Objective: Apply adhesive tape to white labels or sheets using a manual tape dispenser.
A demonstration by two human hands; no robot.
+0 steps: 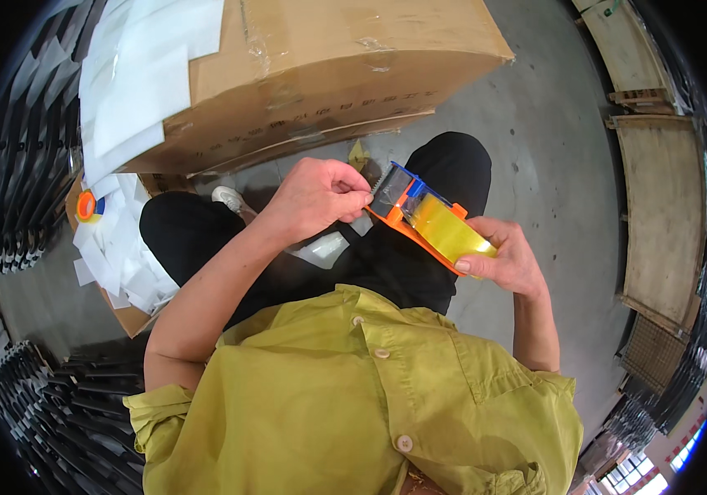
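My right hand [506,257] is wrapped round the rear end of an orange and blue tape dispenser [399,216]. A roll of yellowish packing tape [450,227] sits in it, and its toothed cutting edge points up and left. At that front end my left hand [320,196] is closed, thumb and forefinger pinched together beside the cutter. What lies in the pinch, perhaps the tape's end, is too small to make out. Both hands are above my lap, between my knees in black trousers.
Ahead stands a big cardboard box [320,91] with white foam sheets [143,91] over its left part. An open carton [126,318] at left holds white sheets and an orange and blue tape dispenser [87,206]. Black stacked parts [23,165] line the left; wooden pallets [659,214] the right.
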